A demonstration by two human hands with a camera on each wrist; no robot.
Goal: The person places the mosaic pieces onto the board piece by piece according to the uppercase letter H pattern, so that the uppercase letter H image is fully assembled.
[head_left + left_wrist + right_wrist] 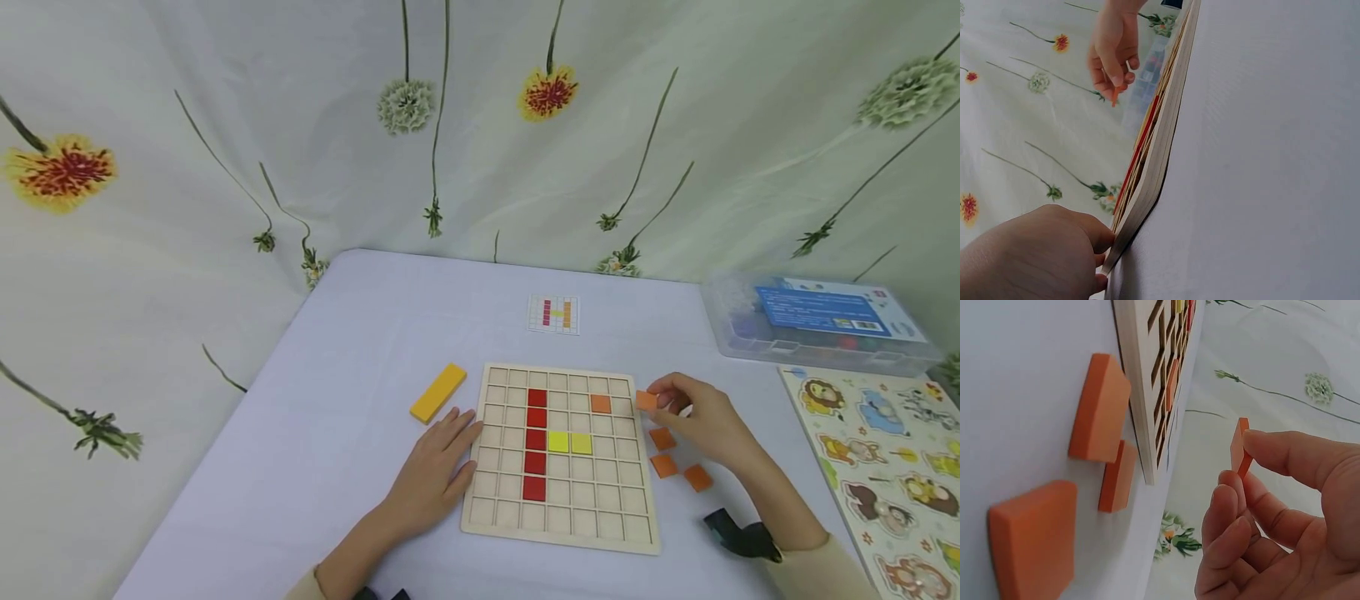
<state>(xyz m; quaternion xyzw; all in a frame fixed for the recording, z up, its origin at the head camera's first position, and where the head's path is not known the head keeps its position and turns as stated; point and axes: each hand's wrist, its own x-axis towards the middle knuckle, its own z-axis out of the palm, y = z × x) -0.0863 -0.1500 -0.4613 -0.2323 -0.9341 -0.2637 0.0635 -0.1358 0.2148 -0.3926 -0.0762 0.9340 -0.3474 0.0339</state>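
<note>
A wooden grid board [551, 518] lies on the table with a column of several red square tiles [536, 440], two yellow tiles [570, 442] and one orange tile [601, 404] in its cells. My right hand [701, 414] pinches another orange tile [1240, 450] between thumb and fingers, just off the board's upper right edge. Below that hand, three loose orange tiles [663, 465] lie on the table beside the board. My left hand [431, 471] rests flat at the board's left edge, its fingertips [1102, 281] touching the rim.
Left of the board lies a yellow-orange bar [438, 392]. A small pattern card [553, 314] sits behind the board. At right are a clear plastic box [821, 325] with a blue label and an animal picture board [877, 467]. A flower-print cloth [480, 133] hangs behind.
</note>
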